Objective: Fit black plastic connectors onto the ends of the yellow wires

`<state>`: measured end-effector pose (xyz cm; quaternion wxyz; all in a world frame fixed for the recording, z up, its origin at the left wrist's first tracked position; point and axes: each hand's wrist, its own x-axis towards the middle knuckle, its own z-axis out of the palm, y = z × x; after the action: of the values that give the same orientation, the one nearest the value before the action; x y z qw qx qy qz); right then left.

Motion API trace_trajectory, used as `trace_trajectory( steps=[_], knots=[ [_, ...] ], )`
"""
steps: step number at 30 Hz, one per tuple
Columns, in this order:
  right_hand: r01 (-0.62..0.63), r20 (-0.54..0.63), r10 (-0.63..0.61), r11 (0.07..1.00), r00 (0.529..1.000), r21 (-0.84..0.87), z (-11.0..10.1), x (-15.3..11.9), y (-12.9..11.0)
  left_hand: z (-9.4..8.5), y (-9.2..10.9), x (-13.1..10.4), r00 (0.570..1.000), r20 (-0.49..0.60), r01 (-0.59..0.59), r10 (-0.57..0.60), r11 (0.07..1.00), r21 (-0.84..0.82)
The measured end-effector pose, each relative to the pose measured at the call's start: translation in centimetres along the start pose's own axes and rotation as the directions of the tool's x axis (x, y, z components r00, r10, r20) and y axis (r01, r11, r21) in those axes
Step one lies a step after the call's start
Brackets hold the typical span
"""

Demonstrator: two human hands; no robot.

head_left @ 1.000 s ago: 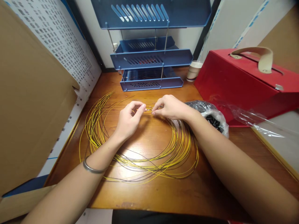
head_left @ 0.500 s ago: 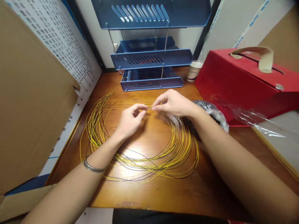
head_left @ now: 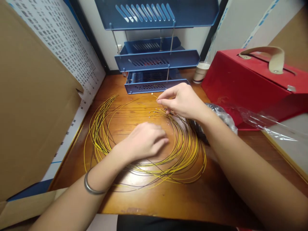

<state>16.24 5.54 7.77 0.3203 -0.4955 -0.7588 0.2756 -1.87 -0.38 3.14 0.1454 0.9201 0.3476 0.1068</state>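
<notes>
A loose coil of thin yellow and dark wires (head_left: 178, 160) lies on the wooden table (head_left: 144, 205), its ends spread at the left and near the middle. My right hand (head_left: 181, 99) pinches one yellow wire between thumb and index finger; a short stretch with a small pale tip points left out of the pinch. Several wire ends with tiny metal tips lie just below that hand. Over the inside of the coil hovers my left hand (head_left: 146, 139), smeared by motion, its fingers bent downward. Its fingertips are largely hidden, so I cannot make out whether they touch a wire.
A blue tiered tray rack (head_left: 158, 60) stands at the back, beside a paper cup (head_left: 201, 72). On the right are a red box (head_left: 240, 83) with a beige handle and a dark bundle in clear plastic (head_left: 222, 118). Cardboard (head_left: 36, 106) rises at the left.
My hands were together at a wire end. Now the left has come away, down and to the right over the coil, while the right has risen slightly with a wire end in its pinch.
</notes>
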Motion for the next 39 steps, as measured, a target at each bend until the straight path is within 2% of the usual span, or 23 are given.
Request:
trace_trajectory(
  steps=[2,5,11,14,17,21,23,28,35,39],
  knots=[
    [-0.049,-0.010,0.050,0.995,0.999,0.082,-0.1,0.0,-0.1,0.1,1.0,-0.1,0.995,0.068,-0.069,0.068,0.998,0.014],
    [-0.083,-0.026,0.088,0.983,0.996,0.165,-0.2,-0.1,-0.3,0.3,1.6,-0.3,0.987,0.116,-0.114,0.107,0.992,0.054],
    [-0.061,-0.111,0.066,0.997,0.992,0.052,-1.0,0.1,0.3,-0.1,1.6,-0.6,0.969,0.205,-0.137,0.138,0.990,-0.020],
    [-0.041,-0.208,0.036,0.999,0.977,-0.017,-1.6,0.2,0.8,-0.9,2.2,-0.7,0.966,0.243,-0.086,0.086,0.996,-0.011],
    [-0.068,-0.296,0.059,0.997,0.953,-0.022,-2.1,0.2,1.0,-1.8,3.2,-1.2,0.958,0.286,-0.006,-0.022,0.996,0.094],
    [-0.108,-0.385,0.078,0.993,0.920,-0.058,-2.7,0.1,1.0,-2.4,4.6,-2.7,0.933,0.312,0.120,-0.182,0.971,0.208],
    [-0.103,-0.421,0.060,0.992,0.905,-0.079,-3.0,0.0,1.0,-2.5,5.1,-3.5,0.924,0.314,0.146,-0.220,0.959,0.241],
    [-0.053,-0.503,-0.019,0.991,0.864,-0.127,-3.6,0.0,0.8,-2.4,5.4,-4.5,0.918,0.321,0.144,-0.231,0.951,0.273],
    [-0.051,-0.510,-0.020,0.991,0.860,-0.125,-3.9,0.1,0.9,-2.0,5.2,-4.9,0.938,0.251,0.150,-0.240,0.932,0.331],
    [-0.069,-0.519,0.004,0.992,0.855,-0.106,-3.7,0.0,0.8,-2.0,4.9,-4.7,0.940,0.272,0.137,-0.205,0.959,0.249]
  ],
)
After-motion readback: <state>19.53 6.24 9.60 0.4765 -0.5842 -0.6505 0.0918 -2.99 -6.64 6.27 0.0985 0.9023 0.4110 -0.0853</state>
